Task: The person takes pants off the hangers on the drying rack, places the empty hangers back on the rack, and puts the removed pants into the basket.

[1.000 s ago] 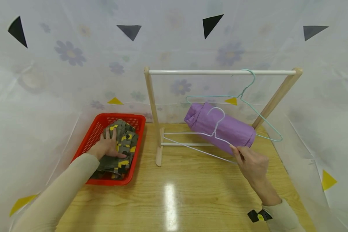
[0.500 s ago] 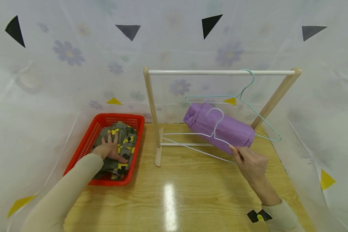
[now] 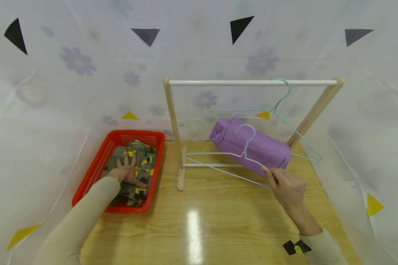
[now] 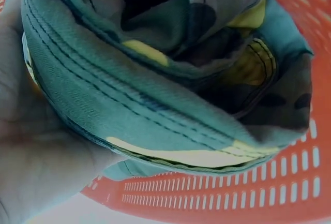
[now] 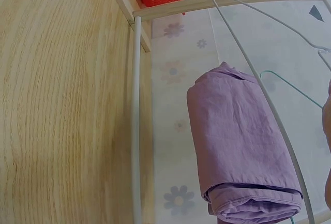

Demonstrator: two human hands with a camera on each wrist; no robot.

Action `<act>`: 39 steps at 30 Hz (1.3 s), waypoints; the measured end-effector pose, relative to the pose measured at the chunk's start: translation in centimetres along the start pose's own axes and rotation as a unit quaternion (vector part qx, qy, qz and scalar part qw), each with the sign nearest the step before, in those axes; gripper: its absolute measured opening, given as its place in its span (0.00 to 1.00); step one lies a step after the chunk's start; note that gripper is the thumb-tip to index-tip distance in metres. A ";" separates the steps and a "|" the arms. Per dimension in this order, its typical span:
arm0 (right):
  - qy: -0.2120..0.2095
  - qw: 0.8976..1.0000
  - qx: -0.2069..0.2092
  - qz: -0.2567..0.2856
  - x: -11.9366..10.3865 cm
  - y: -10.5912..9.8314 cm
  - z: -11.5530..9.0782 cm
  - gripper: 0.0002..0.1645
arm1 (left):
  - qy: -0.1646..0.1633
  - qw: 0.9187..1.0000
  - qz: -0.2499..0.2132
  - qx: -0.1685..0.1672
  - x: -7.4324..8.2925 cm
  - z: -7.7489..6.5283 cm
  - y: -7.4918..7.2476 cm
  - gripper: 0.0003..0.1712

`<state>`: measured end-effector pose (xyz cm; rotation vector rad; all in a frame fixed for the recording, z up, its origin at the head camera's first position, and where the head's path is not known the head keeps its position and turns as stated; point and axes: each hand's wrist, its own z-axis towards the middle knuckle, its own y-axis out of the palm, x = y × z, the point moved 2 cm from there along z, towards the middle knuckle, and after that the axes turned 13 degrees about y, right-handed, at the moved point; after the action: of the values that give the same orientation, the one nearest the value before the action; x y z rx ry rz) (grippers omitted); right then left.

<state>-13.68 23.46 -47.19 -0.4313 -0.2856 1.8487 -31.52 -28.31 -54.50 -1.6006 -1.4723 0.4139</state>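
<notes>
In the head view my left hand [image 3: 127, 173] rests with spread fingers on a folded camouflage garment [image 3: 148, 162], which lies inside a red basket [image 3: 127, 210]. The left wrist view has the garment's rolled waistband [image 4: 129, 100] against that palm. My right hand [image 3: 289, 187] pinches the right shoulder of a white wire hanger [image 3: 244, 154] between thumb and fingers. The white hanger is held in front of the rack, hook upward, and overlaps a rolled purple cloth [image 3: 270, 147]. That cloth is on the lower bar of a teal hanger [image 3: 275, 109], whose hook sits over the rack's rod.
The small clothes rack has a white top rod [image 3: 219, 83], wooden side posts [image 3: 173, 117] and a white lower rod [image 3: 202, 165]. It stands on a wooden table [image 3: 225, 228], right of the basket. Flower-patterned sheeting [image 3: 119, 92] closes in the back and both sides.
My left hand has slid slightly right and toward me on the camouflage garment, which has shifted a little toward me too. The right hand and white hanger hold nearly still.
</notes>
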 end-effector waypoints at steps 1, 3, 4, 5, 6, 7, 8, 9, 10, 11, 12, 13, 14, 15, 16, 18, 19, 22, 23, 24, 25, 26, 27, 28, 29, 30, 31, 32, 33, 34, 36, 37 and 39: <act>0.000 1.000 0.001 0.000 0.0 0.0 0.0 0.37 | 0.001 1.000 -0.001 0.001 0.0 0.0 0.0 0.89; 0.000 1.000 0.002 0.000 0.0 0.0 -0.1 0.37 | 0.004 1.000 -0.003 0.003 0.1 -0.1 0.0 0.88; 0.000 1.000 0.003 0.000 0.1 0.0 -0.1 0.37 | 0.005 1.000 -0.005 0.002 0.1 -0.2 0.0 0.88; -0.001 1.000 0.004 -0.001 0.1 0.0 -0.1 0.37 | 0.006 1.000 -0.004 0.002 0.1 -0.3 -0.1 0.87; -0.001 1.000 0.005 -0.001 0.1 0.0 -0.1 0.37 | 0.008 1.000 -0.005 0.003 0.1 -0.4 -0.2 0.87; -0.001 1.000 0.006 -0.002 0.1 0.0 -0.1 0.37 | 0.008 1.000 -0.008 0.000 0.1 -0.6 -0.2 0.87; -0.001 1.000 0.005 -0.001 0.1 0.0 -0.1 0.37 | 0.009 1.000 -0.009 -0.002 0.1 -0.8 -0.3 0.86; -0.001 1.000 0.005 0.000 0.1 0.1 -0.1 0.36 | 0.010 1.000 -0.009 -0.003 0.1 -1.0 -0.5 0.86; -0.001 1.000 0.004 -0.001 0.1 0.1 0.0 0.36 | 0.012 1.000 -0.008 -0.006 0.1 -1.2 -0.6 0.86; 0.000 1.000 0.003 0.000 0.1 0.1 0.0 0.36 | 0.014 1.000 -0.006 -0.009 0.2 -1.4 -0.7 0.86; 0.000 1.000 0.003 0.001 0.1 0.1 0.0 0.36 | 0.017 1.000 -0.006 -0.012 0.2 -1.6 -0.8 0.87; 0.000 1.000 0.003 0.002 0.1 0.1 0.0 0.36 | 0.018 1.000 -0.004 -0.019 0.3 -1.9 -0.9 0.87; 0.000 1.000 0.002 0.004 0.2 0.1 0.1 0.36 | 0.020 1.000 -0.001 -0.024 0.3 -2.1 -1.0 0.87; 0.000 1.000 0.003 0.005 0.2 0.1 0.1 0.36 | 0.021 0.999 0.001 -0.029 0.4 -2.4 -1.0 0.87; -0.001 1.000 0.004 0.005 0.2 0.1 0.1 0.36 | 0.020 0.999 0.005 -0.035 0.5 -2.6 -1.1 0.87; -0.002 1.000 0.004 0.006 0.2 0.1 0.1 0.36 | 0.015 0.999 0.010 -0.045 0.9 -3.2 -1.1 0.86; -0.002 1.000 0.005 0.007 0.2 0.1 0.1 0.36 | 0.009 0.999 0.008 -0.050 1.1 -3.5 -1.1 0.85; -0.002 1.000 0.009 0.008 0.2 0.1 0.0 0.36 | -0.005 0.998 0.010 -0.056 1.8 -4.3 -1.0 0.82; -0.002 1.000 0.010 0.008 0.2 0.2 0.0 0.37 | -0.010 0.998 0.009 -0.058 2.0 -4.5 -1.0 0.81; -0.004 1.000 0.010 0.006 0.2 0.2 0.0 0.36 | -0.013 0.998 0.007 -0.059 2.1 -4.7 -0.9 0.80; -0.006 1.000 0.010 0.003 0.2 0.2 0.0 0.36 | -0.015 0.998 0.008 -0.061 2.3 -4.7 -0.8 0.79; -0.007 1.000 0.009 0.000 0.2 0.1 0.0 0.36 | -0.015 0.998 0.015 -0.063 2.4 -4.6 -0.8 0.79; -0.008 1.000 0.008 -0.002 0.2 0.1 0.0 0.36 | -0.014 0.997 0.021 -0.067 2.6 -4.6 -0.7 0.78; -0.008 1.000 0.007 -0.001 0.2 0.1 0.0 0.36 | -0.015 0.997 0.030 -0.070 2.5 -4.6 -0.7 0.77; -0.009 1.000 0.005 -0.001 0.1 0.2 0.0 0.36 | -0.017 0.996 0.039 -0.075 2.4 -4.5 -0.7 0.76; -0.008 1.000 0.003 -0.001 0.1 0.2 0.0 0.36 | -0.018 0.996 0.047 -0.080 2.4 -4.4 -0.8 0.75; -0.005 1.000 0.004 0.002 0.1 0.2 0.0 0.36 | -0.018 0.995 0.056 -0.084 2.3 -4.3 -0.9 0.74; -0.004 1.000 0.003 0.003 0.1 0.2 0.0 0.36 | -0.018 0.994 0.063 -0.089 2.3 -4.2 -0.9 0.73; -0.004 1.000 0.003 0.003 0.1 0.2 -0.1 0.36 | -0.017 0.994 0.064 -0.092 2.2 -4.1 -1.0 0.72; -0.003 1.000 0.002 0.003 0.1 0.2 -0.1 0.36 | -0.016 0.993 0.064 -0.094 2.1 -3.9 -1.0 0.71; -0.003 1.000 0.000 0.002 0.0 0.2 -0.2 0.36 | -0.013 0.994 0.056 -0.095 2.0 -3.8 -0.9 0.70; -0.003 1.000 0.000 0.003 0.1 0.2 -0.2 0.36 | -0.011 0.994 0.051 -0.094 1.9 -3.7 -0.8 0.69; -0.003 1.000 0.000 0.004 0.0 0.3 -0.2 0.36 | -0.010 0.995 0.044 -0.091 1.7 -3.6 -0.6 0.69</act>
<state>-13.81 23.41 -47.49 -0.4280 -0.2892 1.8583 -28.78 -28.17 -51.51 -1.8154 -1.4933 0.3538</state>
